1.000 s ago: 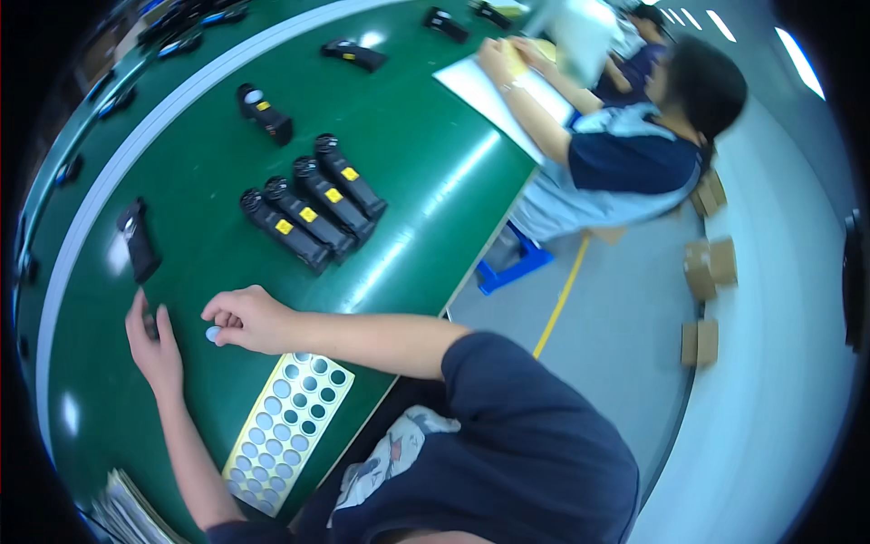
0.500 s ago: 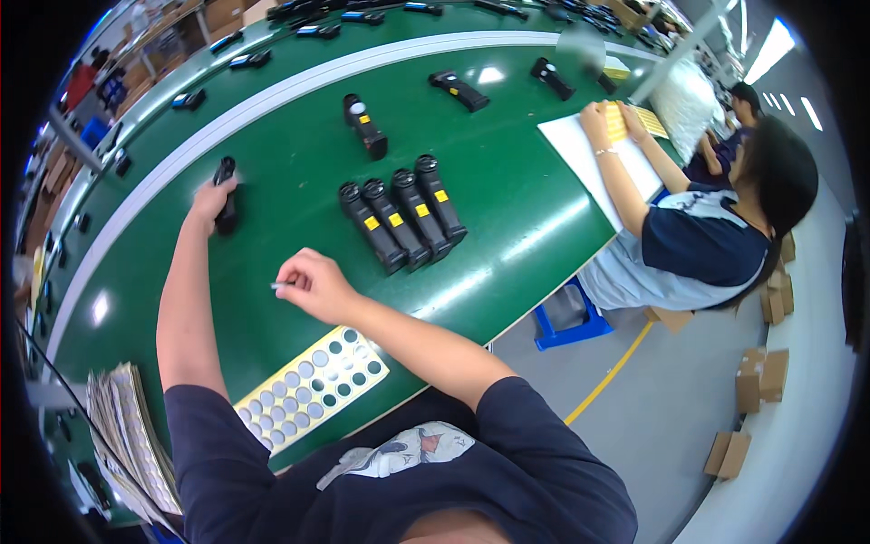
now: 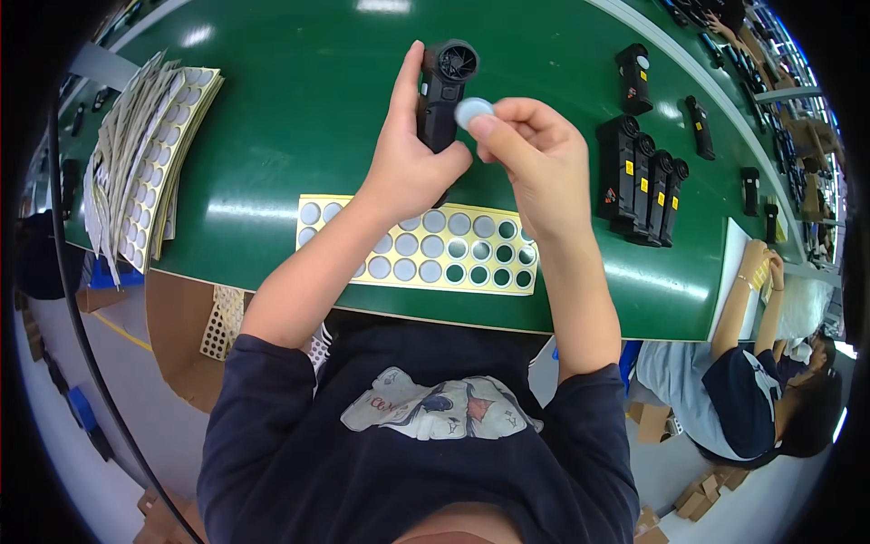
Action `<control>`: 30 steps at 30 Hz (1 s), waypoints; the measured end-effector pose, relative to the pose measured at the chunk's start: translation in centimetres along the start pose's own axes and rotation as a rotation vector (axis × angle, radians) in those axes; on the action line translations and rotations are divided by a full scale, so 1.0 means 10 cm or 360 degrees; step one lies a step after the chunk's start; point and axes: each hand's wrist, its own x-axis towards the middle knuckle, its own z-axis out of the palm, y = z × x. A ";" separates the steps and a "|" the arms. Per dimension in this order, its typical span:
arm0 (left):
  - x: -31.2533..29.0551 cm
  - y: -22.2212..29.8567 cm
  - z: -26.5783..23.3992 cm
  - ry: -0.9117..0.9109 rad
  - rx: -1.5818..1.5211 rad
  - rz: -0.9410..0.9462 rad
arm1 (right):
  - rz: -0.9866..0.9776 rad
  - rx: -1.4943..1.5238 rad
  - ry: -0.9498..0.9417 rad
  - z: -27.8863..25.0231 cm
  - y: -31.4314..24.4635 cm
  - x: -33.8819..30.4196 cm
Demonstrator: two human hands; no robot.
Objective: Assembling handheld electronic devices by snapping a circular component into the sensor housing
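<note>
My left hand (image 3: 408, 159) is wrapped round the body of a black handheld fan (image 3: 441, 109), holding it upright with its round bladed end away from me. Between the thumb and fingers of my right hand (image 3: 544, 168) is a pale round sticker (image 3: 473, 111), close beside the fan's right side. Below both hands a cream sticker sheet (image 3: 522, 288) lies on the green table. Grey discs fill its left part; several spots at its right end show green. My left forearm covers some of the sheet.
Several black fans (image 3: 642, 190) with yellow labels stand side by side at right, with single ones (image 3: 636, 80) beyond. A thick stack of sticker sheets (image 3: 168, 154) lies at left. A co-worker (image 3: 743, 390) sits at far right. A cardboard box (image 3: 181, 335) stands below the table edge.
My left hand has brought the fan from the far left of the table to in front of me. My right hand has come up beside it with the sticker. The view has turned left.
</note>
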 end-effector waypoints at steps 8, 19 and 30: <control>-0.19 -0.08 0.02 -0.0130 0.0056 0.0219 | -0.0149 -0.0246 0.0183 0.16 0.22 -0.07; 0.05 -0.11 -0.16 -0.0139 -0.0055 0.0281 | -0.0787 -0.0733 -0.0205 -0.13 0.50 -0.12; -0.01 -0.20 -0.16 -0.0165 -0.0821 -0.0580 | -0.0920 -0.2063 -0.0935 -0.21 0.68 -0.97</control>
